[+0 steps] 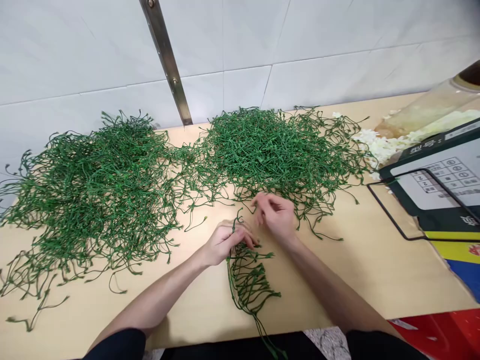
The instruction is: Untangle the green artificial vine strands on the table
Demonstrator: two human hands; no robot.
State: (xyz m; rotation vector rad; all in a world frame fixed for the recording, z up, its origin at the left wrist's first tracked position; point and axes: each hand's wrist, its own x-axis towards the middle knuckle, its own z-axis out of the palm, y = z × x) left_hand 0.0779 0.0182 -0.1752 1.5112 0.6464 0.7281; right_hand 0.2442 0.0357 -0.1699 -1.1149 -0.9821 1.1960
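Note:
My left hand (230, 241), low over the table's middle, is closed on a green plastic stem garland (250, 282). Many short side stems branch from it, and its long ends hang over the front edge of the table. A short piece of stem sticks up above the left thumb. Just to the right, my right hand (275, 215) is held with fingers curled together, slightly blurred. Anything between its fingertips is too small to make out. It is closest to the front of the right pile of loose green stems (262, 150).
Another pile of green stems (101, 185) spreads over the left of the wooden table (195, 305). At the right are white flowers (378, 145), a clear container (423, 110) lying tilted, a printed box (446, 175) and a black wire frame (393, 212). A tiled wall (318, 40) stands behind.

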